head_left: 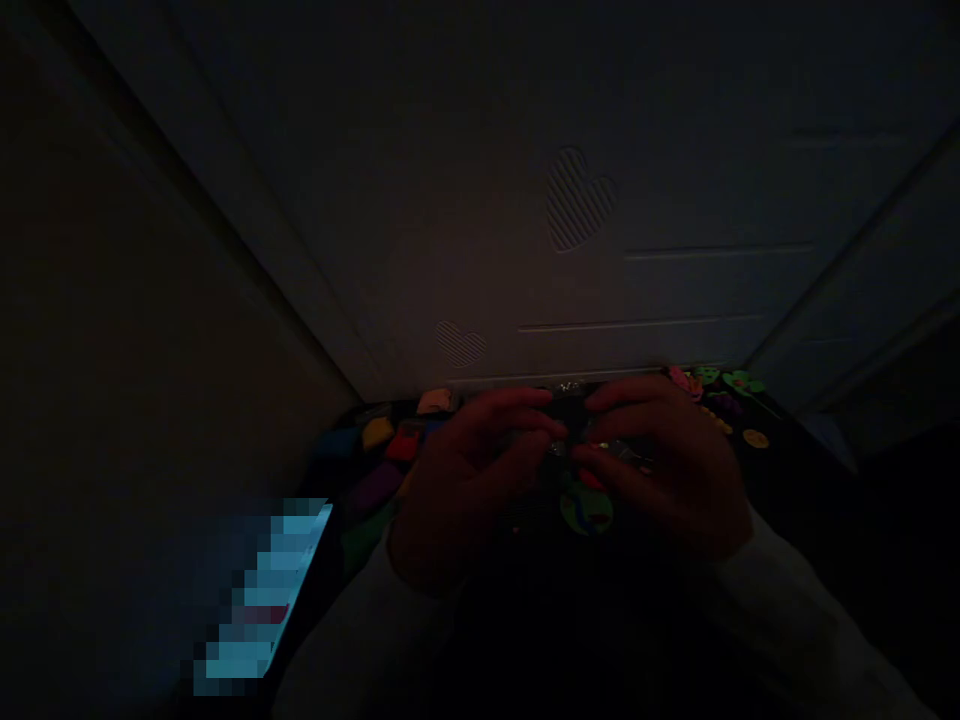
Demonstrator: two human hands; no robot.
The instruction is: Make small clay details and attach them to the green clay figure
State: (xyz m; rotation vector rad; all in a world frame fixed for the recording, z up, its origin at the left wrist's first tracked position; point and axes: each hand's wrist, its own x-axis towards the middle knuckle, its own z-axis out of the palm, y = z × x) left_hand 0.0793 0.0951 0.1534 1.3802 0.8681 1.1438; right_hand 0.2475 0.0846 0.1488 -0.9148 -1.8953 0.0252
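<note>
The scene is very dark. My left hand [480, 480] is closed, its thumb and fingertips drawn together. Facing it, my right hand [667, 465] is closed too, with its thumb and fingers brought near each other. Small shiny glints show around the fingertips, but what the hands hold, if anything, cannot be made out. Just below the fingers lies a round green clay-like disc [585, 512] with blue and dark red parts on it. A small red piece [592, 480] shows above the disc, partly hidden by my right thumb.
On the left lie soft coloured blocks, among them yellow [377, 432], red [404, 444], peach [436, 401] and purple [377, 485]. Green flower-like shapes [742, 382] and a yellow disc [756, 438] lie right. A lit screen [262, 590] leans left. A panel with hearts [577, 200] rises behind.
</note>
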